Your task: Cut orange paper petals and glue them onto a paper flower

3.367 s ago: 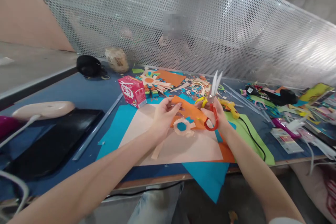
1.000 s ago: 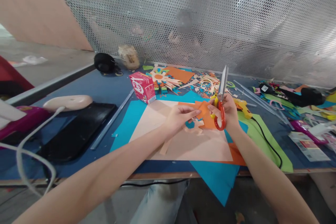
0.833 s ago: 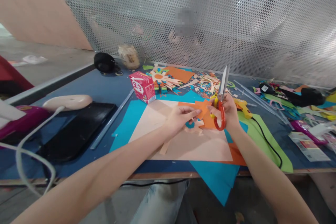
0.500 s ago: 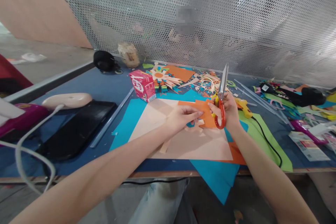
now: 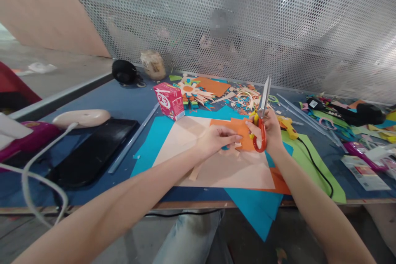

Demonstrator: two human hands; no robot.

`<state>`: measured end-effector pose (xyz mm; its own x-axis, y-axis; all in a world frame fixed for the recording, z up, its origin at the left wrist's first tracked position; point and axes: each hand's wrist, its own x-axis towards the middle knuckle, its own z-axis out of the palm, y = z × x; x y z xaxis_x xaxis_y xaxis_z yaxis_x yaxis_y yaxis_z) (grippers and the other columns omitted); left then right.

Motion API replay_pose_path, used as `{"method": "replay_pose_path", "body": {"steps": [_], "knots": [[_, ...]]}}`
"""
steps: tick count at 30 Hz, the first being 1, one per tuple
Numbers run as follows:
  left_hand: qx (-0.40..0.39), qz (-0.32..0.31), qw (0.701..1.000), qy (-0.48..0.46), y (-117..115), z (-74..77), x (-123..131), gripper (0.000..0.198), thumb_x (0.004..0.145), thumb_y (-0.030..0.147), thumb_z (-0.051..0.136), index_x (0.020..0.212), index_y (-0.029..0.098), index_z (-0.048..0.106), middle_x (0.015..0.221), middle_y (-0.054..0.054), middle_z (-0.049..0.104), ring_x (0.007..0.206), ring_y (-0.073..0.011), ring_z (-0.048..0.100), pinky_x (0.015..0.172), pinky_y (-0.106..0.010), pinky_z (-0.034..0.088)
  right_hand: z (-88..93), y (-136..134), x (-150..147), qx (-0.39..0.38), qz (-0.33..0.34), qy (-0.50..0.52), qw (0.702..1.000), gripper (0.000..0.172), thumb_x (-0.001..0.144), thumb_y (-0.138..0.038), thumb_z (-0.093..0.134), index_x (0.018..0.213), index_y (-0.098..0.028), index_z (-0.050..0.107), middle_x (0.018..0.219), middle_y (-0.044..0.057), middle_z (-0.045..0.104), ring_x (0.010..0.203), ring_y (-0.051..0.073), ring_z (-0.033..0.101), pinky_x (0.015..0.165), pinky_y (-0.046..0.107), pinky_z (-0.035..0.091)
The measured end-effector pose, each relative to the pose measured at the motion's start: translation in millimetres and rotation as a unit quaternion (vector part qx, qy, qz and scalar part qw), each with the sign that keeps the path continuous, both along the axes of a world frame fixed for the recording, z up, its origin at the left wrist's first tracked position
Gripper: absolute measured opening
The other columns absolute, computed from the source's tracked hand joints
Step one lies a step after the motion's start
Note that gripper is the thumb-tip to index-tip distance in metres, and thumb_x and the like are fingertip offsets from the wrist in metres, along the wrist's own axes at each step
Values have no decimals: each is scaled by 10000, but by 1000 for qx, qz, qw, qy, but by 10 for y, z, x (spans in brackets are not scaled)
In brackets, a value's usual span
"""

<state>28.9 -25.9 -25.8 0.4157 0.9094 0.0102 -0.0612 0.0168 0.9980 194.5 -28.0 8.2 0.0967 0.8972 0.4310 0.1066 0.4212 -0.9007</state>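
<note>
My right hand [image 5: 271,132] grips red-handled scissors [image 5: 261,117], blades closed and pointing up and away. My left hand [image 5: 215,139] is curled, its fingertips pinching the edge of an orange paper piece [image 5: 240,132] held between both hands. Just under my left fingers lies a small peach cut-out with a blue centre [image 5: 229,149], mostly hidden by the hand. All this is above a large peach sheet [image 5: 216,165] lying on blue sheets [image 5: 154,140].
A pink carton [image 5: 169,100] stands behind the sheets, beside paper flowers and scraps [image 5: 216,93]. A yellow glue gun [image 5: 287,127] with black cord lies on a green sheet [image 5: 309,161] at right. A black tray [image 5: 89,152] sits left. Perforated metal screen [image 5: 247,20] behind the table.
The scissor blades, apart 3.4 s ago, are now closed. My left hand has slid over the blue-centred cut-out, hiding most of it. The orange piece sits slightly lower between my hands.
</note>
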Motion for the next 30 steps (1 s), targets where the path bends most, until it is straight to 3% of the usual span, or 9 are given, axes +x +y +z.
{"method": "replay_pose_path", "body": {"steps": [10,18,26,30], "knots": [[22,23,999,31,-54,98,4,326,593,428,768,688,128,680,584,-16,643,478,-71,523,432,-175,366,51,-31,-18,-28,35,36,998,447,583,-293,787,794,-245,396,624,-104,584,391,70,517,368,204,435],[-18,4,1000,8,-53,97,16,348,584,466,767,669,140,678,541,-5,619,458,-70,513,409,-173,358,8,4,14,-19,22,29,999,452,561,-252,795,781,-247,401,624,-88,590,561,119,619,418,205,448],[-45,-24,999,19,-73,135,11,258,585,354,783,693,138,694,533,-11,636,455,-72,531,382,-157,336,-1,12,8,-14,1,20,1000,450,547,-235,803,766,-243,411,626,-93,588,571,111,613,507,238,506],[-45,-35,998,33,-88,164,3,237,608,341,764,705,140,687,538,-9,638,445,-71,521,368,-155,340,19,-9,-4,-24,14,23,999,454,554,-241,800,769,-243,400,617,-102,578,486,88,571,423,202,454]]}}
